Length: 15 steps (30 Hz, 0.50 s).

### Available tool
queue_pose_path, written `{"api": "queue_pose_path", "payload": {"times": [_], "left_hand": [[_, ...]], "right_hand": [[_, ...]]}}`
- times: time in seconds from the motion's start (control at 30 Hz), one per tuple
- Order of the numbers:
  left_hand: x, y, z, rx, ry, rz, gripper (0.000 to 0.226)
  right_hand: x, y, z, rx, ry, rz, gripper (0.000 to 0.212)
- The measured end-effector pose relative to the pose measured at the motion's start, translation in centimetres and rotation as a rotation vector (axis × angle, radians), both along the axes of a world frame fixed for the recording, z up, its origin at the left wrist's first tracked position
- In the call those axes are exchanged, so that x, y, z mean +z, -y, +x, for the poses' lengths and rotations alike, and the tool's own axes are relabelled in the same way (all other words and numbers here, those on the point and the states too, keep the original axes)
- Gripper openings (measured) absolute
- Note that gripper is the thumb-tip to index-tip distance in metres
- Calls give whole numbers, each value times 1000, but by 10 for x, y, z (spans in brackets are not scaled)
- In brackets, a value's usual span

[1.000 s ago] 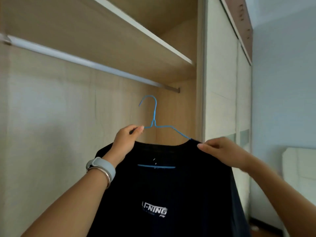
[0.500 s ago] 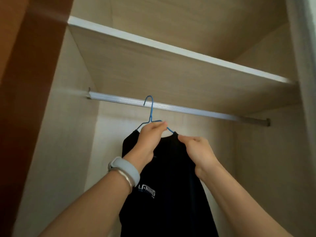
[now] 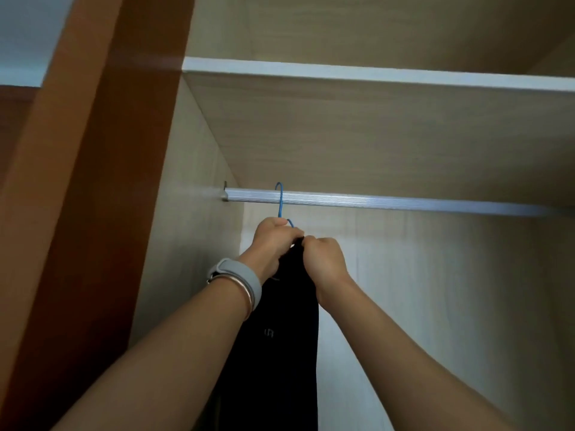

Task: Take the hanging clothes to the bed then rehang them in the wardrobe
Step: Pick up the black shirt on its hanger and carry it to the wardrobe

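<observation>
Under the wardrobe shelf (image 3: pixel 373 135), near the left end of the rail (image 3: pixel 404 202), a black T-shirt (image 3: pixel 280 353) hung on a blue wire hanger (image 3: pixel 281 202). Here the left hand (image 3: pixel 273 241) was curled round the hanger's neck just below the hook. The right hand (image 3: pixel 323 259), touching it, pinched the cloth at the collar. The hook crossed the rail (whether it bore the load could not be told). The shirt was probably light and limp, liable to slip off thin, springy wire, so the hanger's neck was judged the soundest hold. Its long axis ran vertically, collar up, hem below the frame. The garment was seen edge-on, its breadth lying across the rail.
</observation>
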<state>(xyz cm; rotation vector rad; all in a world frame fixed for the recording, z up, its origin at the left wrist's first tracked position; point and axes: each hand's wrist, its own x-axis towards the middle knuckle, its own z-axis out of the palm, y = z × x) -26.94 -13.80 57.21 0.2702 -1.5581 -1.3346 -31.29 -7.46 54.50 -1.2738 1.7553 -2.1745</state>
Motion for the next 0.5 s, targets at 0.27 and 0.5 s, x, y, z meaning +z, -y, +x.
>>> {"api": "queue_pose_path", "payload": {"times": [0.27,0.5], "left_hand": [[-13,8,10,82,24,-22,39],[-90,-12,33,296,-124,-108,11]], "right_hand": [[-8,18,0,141,-5,152,37],[-9,3,5,279,-164,207,22]]}}
